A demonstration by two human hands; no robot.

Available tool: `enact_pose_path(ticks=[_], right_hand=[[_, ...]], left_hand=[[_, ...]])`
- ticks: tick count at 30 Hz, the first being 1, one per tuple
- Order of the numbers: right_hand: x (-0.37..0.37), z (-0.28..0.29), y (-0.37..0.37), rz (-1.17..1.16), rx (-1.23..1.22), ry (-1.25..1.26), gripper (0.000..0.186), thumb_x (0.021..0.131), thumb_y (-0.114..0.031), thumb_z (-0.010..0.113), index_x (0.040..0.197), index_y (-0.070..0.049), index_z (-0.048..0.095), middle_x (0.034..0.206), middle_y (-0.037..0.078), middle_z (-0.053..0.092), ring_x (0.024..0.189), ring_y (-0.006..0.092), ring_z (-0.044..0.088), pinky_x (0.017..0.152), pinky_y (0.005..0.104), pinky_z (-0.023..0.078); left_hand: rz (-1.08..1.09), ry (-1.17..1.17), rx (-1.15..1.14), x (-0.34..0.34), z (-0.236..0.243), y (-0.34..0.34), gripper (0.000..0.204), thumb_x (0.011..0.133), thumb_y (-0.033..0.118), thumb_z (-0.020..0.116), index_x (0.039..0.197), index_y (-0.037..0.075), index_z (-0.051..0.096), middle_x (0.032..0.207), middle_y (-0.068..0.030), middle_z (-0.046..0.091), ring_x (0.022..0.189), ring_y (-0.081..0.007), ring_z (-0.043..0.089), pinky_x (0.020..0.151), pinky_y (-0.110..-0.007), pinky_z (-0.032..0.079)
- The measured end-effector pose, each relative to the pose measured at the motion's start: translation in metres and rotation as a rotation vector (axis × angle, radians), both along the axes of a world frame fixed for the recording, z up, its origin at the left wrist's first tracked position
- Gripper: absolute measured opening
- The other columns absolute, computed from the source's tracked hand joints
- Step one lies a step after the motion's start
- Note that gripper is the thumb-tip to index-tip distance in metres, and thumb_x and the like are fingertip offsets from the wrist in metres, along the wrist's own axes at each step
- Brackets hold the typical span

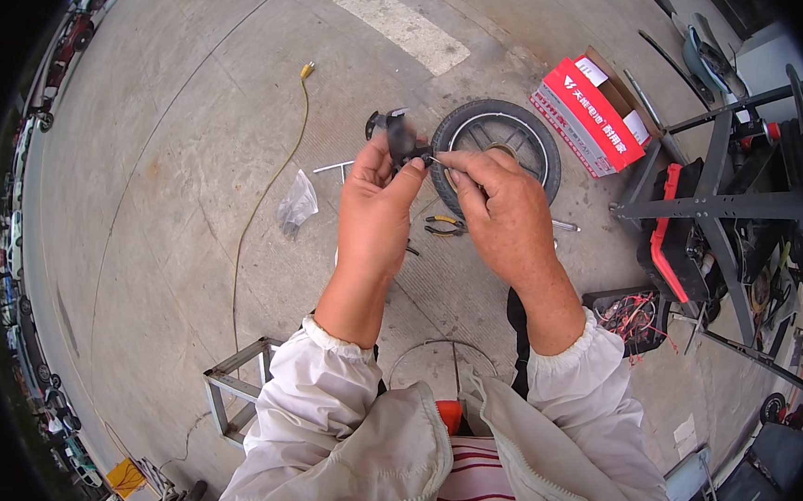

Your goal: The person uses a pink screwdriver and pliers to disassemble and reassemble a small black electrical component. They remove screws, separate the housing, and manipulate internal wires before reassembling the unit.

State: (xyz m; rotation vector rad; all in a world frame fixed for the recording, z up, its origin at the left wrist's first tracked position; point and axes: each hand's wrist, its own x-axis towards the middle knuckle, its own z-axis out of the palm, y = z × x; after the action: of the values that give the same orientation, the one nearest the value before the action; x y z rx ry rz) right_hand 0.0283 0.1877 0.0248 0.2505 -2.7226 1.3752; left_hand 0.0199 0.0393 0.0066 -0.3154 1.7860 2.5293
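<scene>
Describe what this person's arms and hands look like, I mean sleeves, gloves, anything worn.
Both hands are bare: the left hand and right hand wear no gloves, and no rings or watch show. Both forearms come out of loose off-white jacket sleeves with gathered elastic cuffs pushed up above the wrists. The jacket hangs open along a zipper over a red-and-white striped garment.

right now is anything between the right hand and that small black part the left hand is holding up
Nothing visible. The left hand grips the small black part, and the right hand pinches at its side with fingertips already touching it. The wheel lies behind, on the ground.
</scene>
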Motion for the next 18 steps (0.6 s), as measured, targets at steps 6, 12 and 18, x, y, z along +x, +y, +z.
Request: enact_pose_path(ticks=[6, 12, 18], right_hand=[[0.001, 0.002, 0.001, -0.017, -0.007, -0.008, 0.020, 0.091, -0.011, 0.060, 0.107, -0.012, 0.071, 0.093, 0.011, 0.066, 0.085, 0.0327, 0.065, 0.072, 0.0422, 0.052], [0.004, -0.009, -0.016, -0.145, -0.263, -0.026, 0.018, 0.089, -0.006, 0.061, 0.104, -0.004, 0.071, 0.093, 0.015, 0.068, 0.085, 0.0321, 0.067, 0.074, 0.0391, 0.053], [0.004, -0.015, -0.023, -0.193, -0.369, 0.001, 0.017, 0.090, -0.004, 0.061, 0.105, -0.001, 0.069, 0.095, 0.018, 0.069, 0.085, 0.0325, 0.068, 0.075, 0.0384, 0.053]], left_hand=[[0.001, 0.160, -0.294, 0.004, 0.002, 0.005, 0.036, 0.091, -0.002, 0.059, 0.127, -0.004, 0.054, 0.114, -0.0076, 0.065, 0.106, -0.0117, 0.060, 0.090, -0.026, 0.048], [0.034, 0.097, -0.112, 0.004, -0.005, 0.011, 0.028, 0.095, 0.001, 0.056, 0.123, -0.004, 0.053, 0.115, -0.0091, 0.064, 0.106, -0.0160, 0.062, 0.091, -0.029, 0.049], [0.030, -0.029, 0.118, 0.004, -0.005, 0.014, 0.027, 0.097, 0.003, 0.053, 0.124, -0.001, 0.049, 0.113, -0.0096, 0.062, 0.101, -0.0157, 0.061, 0.088, -0.031, 0.051]])
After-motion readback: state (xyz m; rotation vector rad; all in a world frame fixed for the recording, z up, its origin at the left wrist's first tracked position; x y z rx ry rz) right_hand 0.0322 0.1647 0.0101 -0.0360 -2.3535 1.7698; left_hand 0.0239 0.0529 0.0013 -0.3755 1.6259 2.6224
